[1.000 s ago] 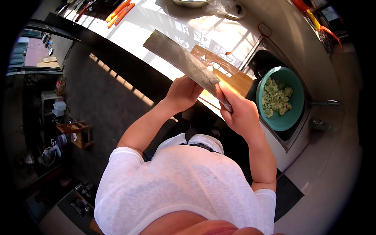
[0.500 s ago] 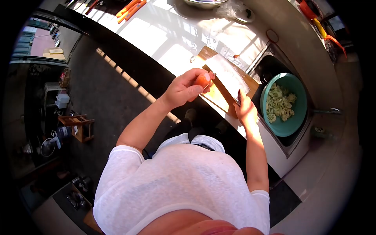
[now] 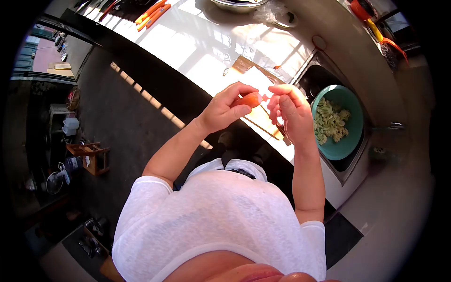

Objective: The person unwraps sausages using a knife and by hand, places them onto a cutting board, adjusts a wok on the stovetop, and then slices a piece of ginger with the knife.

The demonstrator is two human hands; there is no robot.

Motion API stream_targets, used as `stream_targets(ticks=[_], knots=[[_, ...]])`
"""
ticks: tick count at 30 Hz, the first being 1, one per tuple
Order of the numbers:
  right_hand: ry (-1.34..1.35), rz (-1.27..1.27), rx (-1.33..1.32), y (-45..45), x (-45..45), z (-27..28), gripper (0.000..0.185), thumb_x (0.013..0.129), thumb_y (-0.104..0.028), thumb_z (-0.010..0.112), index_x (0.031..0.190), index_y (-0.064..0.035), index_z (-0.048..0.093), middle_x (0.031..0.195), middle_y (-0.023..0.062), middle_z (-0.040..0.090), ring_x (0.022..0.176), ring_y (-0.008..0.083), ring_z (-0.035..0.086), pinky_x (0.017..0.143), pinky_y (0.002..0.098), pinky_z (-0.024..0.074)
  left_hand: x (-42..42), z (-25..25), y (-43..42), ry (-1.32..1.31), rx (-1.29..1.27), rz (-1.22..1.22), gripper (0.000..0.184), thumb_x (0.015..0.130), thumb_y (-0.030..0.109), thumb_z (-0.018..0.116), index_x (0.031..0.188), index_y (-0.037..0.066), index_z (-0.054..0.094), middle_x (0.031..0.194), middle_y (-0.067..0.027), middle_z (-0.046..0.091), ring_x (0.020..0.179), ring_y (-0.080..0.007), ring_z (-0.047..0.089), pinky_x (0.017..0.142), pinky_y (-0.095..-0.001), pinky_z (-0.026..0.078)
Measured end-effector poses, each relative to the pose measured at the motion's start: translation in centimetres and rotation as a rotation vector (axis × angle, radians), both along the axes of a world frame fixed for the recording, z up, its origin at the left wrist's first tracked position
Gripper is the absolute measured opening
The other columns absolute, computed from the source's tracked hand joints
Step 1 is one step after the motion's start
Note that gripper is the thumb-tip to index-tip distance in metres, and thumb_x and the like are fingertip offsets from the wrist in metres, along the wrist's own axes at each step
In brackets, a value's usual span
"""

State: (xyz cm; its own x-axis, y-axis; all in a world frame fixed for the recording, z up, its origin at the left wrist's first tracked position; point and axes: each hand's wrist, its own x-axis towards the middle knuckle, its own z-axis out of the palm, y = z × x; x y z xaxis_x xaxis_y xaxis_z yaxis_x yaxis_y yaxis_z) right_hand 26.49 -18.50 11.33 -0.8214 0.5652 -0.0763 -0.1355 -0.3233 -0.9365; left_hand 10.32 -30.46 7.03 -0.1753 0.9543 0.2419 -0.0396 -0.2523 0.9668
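My left hand [image 3: 225,107] is closed around an orange carrot [image 3: 249,100], whose blunt end points right. Close to that end, my right hand [image 3: 292,110] is raised with its fingers bent and apart. A small orange bit [image 3: 264,97] shows between the carrot's end and the right fingertips; whether they touch it I cannot tell. Below both hands lies a wooden cutting board [image 3: 244,64] with a bright white sheet or surface on it. A dark edge shows behind the right hand, but I cannot make out whether it is the knife.
Several carrots [image 3: 152,15] lie at the far left of the white counter [image 3: 202,42]. A teal basin [image 3: 358,120] of cut cauliflower stands in the sink [image 3: 314,75] at the right. A metal bowl [image 3: 239,4] and a plastic bag [image 3: 268,15] are at the back. A wooden stool [image 3: 91,157] stands on the floor.
My right hand has let go of the knife and moved up beside the carrot's end. My left hand still holds the carrot, which has turned to show more of its length.
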Motion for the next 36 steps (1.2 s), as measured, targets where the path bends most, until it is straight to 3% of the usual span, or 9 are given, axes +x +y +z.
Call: stream_targets(ticks=[4,8,11,13,17,21,27,31,36], knots=[[-0.08,-0.004,0.08,-0.6,-1.5,1.3,0.014,0.086,-0.008,0.058,0.096,0.0012,0.056,0.077,0.0068,0.06,0.059,0.0097,0.052,0.053,0.0211,0.0429,-0.1,0.8,0.2,0.085,0.016,0.002,0.03,0.09,0.019,0.051,0.113,0.0,0.048,0.099,-0.0054,0.053,0.084,-0.0096,0.051,0.077,-0.0218,0.043],[0.003,-0.01,-0.04,-0.8,-1.9,0.8,0.005,0.084,-0.003,0.056,0.087,0.0011,0.055,0.076,0.0075,0.06,0.059,0.0106,0.054,0.054,0.0219,0.0446,-0.2,1.1,0.1,0.024,-0.027,-0.033,0.032,0.092,0.022,0.049,0.115,0.001,0.047,0.095,-0.0063,0.054,0.082,-0.0108,0.053,0.076,-0.0223,0.044],[0.083,-0.038,-0.135,-1.3,-2.6,0.6,0.004,0.084,-0.002,0.054,0.086,0.0011,0.053,0.075,0.008,0.06,0.059,0.0114,0.054,0.054,0.0233,0.0461,0.3,0.5,0.4,-0.411,0.003,-0.152,0.029,0.093,0.022,0.048,0.116,0.004,0.05,0.104,-0.0065,0.054,0.09,-0.0147,0.054,0.073,-0.0281,0.047],[0.122,-0.058,-0.179,-1.8,-3.2,0.5,0.004,0.084,-0.002,0.054,0.086,0.0012,0.053,0.075,0.0084,0.06,0.06,0.0117,0.055,0.054,0.0239,0.0468,0.4,0.3,0.6,-0.646,0.052,-0.098,0.032,0.095,0.028,0.044,0.116,0.005,0.049,0.105,-0.0071,0.054,0.09,-0.0164,0.055,0.071,-0.0303,0.048],[0.102,-0.11,-0.126,-2.4,-3.9,0.1,0.006,0.084,-0.003,0.055,0.087,0.0015,0.051,0.073,0.0095,0.059,0.06,0.0123,0.055,0.054,0.0244,0.0479,-0.7,1.1,1.2,-0.909,0.123,-0.02,0.04,0.095,0.034,0.041,0.113,-0.001,0.047,0.094,-0.0101,0.057,0.087,-0.0181,0.056,0.074,-0.034,0.05],[0.077,-0.119,-0.107,-2.5,-4.3,-0.4,0.007,0.084,-0.004,0.055,0.088,0.001,0.051,0.072,0.0096,0.057,0.06,0.0132,0.055,0.052,0.0248,0.0474,-2.1,0.7,1.4,-0.911,0.2,0.011,0.042,0.095,0.037,0.039,0.113,0.0,0.047,0.094,-0.0091,0.057,0.085,-0.0186,0.056,0.074,-0.0351,0.05],[0.233,0.025,-0.363,-2.4,-5.5,0.6,0.008,0.084,-0.006,0.049,0.091,-0.0016,0.048,0.084,0.0116,0.057,0.062,0.0164,0.055,0.047,0.0269,0.0467,-2.7,1.0,0.4,-1.072,0.174,-0.055,0.047,0.094,0.037,0.039,0.118,-0.003,0.048,0.091,-0.0091,0.059,0.081,-0.0194,0.055,0.068,-0.034,0.047],[0.225,0.071,-0.27,-2.7,-6.0,1.2,0.011,0.083,-0.007,0.05,0.093,-0.0022,0.048,0.084,0.0112,0.057,0.06,0.0164,0.054,0.045,0.0241,0.0437,-3.2,1.8,-0.4,-0.982,0.209,-0.084,0.048,0.094,0.038,0.04,0.117,-0.003,0.049,0.091,-0.0089,0.059,0.08,-0.0195,0.055,0.067,-0.0338,0.047],[0.022,0.173,-0.057,-3.7,-5.3,1.0,0.024,0.079,-0.007,0.067,0.098,-0.0039,0.053,0.077,-0.0009,0.052,0.06,0.005,0.045,0.05,0.02,0.0386,-2.3,4.1,-2.0,-0.793,0.265,0.094,0.051,0.087,0.04,0.054,0.117,-0.001,0.045,0.092,-0.0116,0.056,0.081,-0.0209,0.053,0.071,-0.0331,0.045]])
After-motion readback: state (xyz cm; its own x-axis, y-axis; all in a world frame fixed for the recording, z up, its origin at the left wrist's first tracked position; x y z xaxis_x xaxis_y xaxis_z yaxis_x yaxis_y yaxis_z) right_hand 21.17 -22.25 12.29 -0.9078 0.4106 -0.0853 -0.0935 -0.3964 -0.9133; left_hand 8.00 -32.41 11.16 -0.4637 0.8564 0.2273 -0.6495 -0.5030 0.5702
